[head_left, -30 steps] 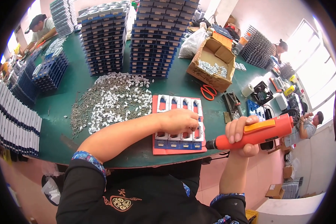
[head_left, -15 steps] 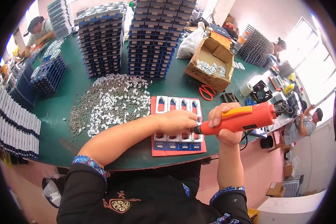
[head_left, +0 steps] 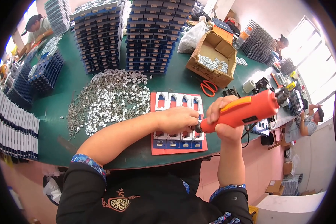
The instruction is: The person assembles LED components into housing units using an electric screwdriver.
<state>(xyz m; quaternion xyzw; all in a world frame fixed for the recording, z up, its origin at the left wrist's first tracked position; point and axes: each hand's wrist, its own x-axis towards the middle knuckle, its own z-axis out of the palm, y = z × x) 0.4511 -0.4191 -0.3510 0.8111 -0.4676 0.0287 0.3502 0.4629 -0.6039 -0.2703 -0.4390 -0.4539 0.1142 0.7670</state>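
Observation:
My right hand [head_left: 224,117] is wrapped round a red electric screwdriver [head_left: 246,114] with an orange lever, held tilted with its black tip toward the left. Close to that tip is my left hand [head_left: 178,120], its fingers pinched together over the work; what they hold is hidden. Beneath both lies a blue tray [head_left: 178,145] carrying rows of white plastic housings [head_left: 161,99] with cut-out openings. A red mat [head_left: 158,152] lies under the tray. My left hand hides the middle of the rows.
Left of the tray spreads a heap of screws and small white parts [head_left: 117,100]. Tall stacks of trays [head_left: 149,48] rise behind. A cardboard box [head_left: 209,71] of white parts and red-handled scissors [head_left: 208,88] stand at the back right. Co-workers [head_left: 310,121] sit around.
The screwdriver's rear end has swung up and slightly away from me, while its tip stays by my left fingers. My left hand has barely moved. The view has shifted a little.

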